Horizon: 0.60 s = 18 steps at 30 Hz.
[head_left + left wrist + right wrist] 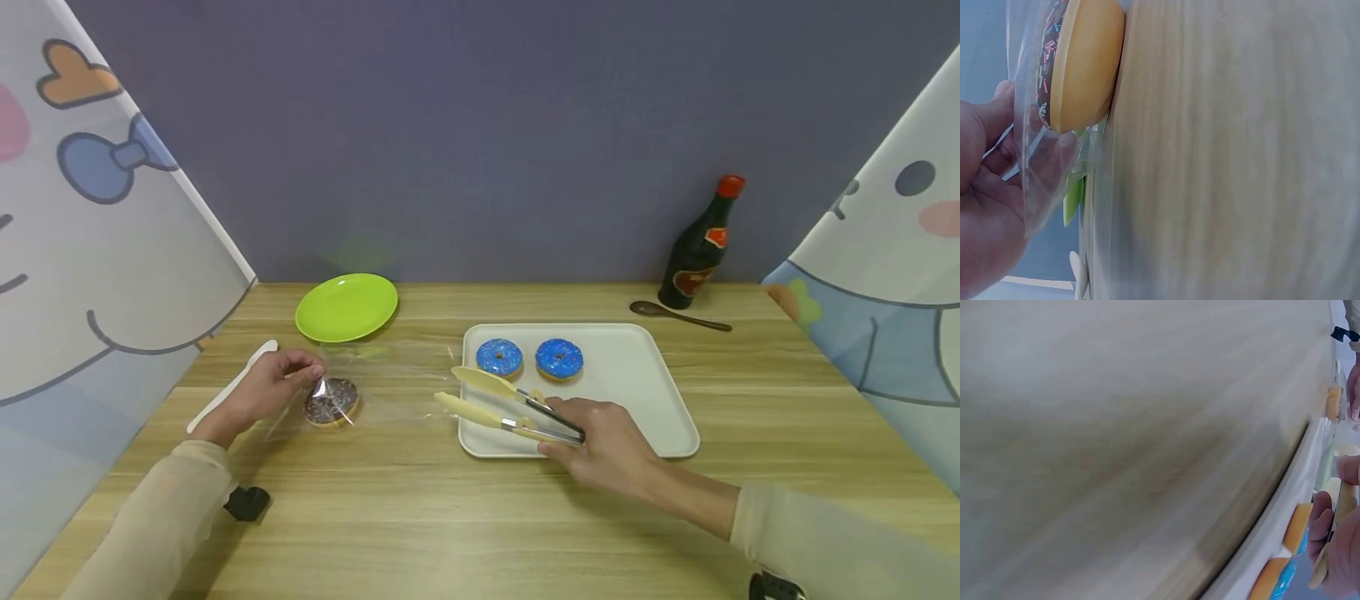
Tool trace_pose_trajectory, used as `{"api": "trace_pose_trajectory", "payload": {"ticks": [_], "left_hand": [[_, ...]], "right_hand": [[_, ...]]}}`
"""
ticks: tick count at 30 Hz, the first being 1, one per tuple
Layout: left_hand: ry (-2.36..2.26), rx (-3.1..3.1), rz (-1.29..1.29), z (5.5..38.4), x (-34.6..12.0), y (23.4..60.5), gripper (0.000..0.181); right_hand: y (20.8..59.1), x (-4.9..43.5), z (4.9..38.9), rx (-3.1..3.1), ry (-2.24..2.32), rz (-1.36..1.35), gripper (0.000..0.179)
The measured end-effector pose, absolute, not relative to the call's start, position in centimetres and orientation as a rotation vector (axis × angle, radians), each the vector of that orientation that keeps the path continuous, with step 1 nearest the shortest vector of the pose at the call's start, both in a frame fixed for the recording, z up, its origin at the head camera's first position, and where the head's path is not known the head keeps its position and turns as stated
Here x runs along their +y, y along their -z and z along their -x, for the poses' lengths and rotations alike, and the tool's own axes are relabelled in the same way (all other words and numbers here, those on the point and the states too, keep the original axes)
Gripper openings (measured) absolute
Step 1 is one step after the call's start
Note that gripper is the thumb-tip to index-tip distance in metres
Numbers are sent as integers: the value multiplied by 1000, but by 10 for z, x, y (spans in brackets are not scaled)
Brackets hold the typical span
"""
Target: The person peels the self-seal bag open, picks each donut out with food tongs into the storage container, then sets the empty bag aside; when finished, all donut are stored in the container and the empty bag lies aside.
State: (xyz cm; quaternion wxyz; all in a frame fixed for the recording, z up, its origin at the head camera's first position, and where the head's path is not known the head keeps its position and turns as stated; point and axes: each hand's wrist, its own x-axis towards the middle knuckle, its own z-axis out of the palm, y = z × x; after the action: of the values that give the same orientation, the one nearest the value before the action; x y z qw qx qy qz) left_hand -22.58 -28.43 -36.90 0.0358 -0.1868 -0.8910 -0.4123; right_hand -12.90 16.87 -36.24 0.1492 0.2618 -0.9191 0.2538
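Observation:
My left hand (279, 385) pinches the edge of a clear plastic bag (405, 392) lying on the table at the left. Inside that bag sits a chocolate donut (331, 402) with sprinkles; its tan side (1090, 62) shows in the left wrist view, close by the thumb and fingers. My right hand (607, 442) grips a pair of tongs (517, 408) with cream tips and metal arms. The tong tips are spread, nothing between them, and point left over the left edge of a white tray (637, 392). Two blue donuts, one left (499, 357) and one right (559, 359), rest on the tray.
A green plate (347, 307) stands at the back left. Beside my left forearm lies a white utensil (232, 387). At the back right are a dark bottle (697, 250) with a red cap and a brown wooden spoon (678, 316). Printed panels flank the table.

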Motion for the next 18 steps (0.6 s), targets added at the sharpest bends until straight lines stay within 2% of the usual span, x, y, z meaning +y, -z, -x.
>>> {"api": "trace_pose_trajectory", "payload": {"ticks": [7,18], "left_hand": [[1266,-2759,563,227,-284,370,13],[1271,-2797,544,228,-283,369,17]], "right_hand": [[360,144,144,-2660,-674,-803,48],[357,114,165,-2764,-689,-885,48]]}}
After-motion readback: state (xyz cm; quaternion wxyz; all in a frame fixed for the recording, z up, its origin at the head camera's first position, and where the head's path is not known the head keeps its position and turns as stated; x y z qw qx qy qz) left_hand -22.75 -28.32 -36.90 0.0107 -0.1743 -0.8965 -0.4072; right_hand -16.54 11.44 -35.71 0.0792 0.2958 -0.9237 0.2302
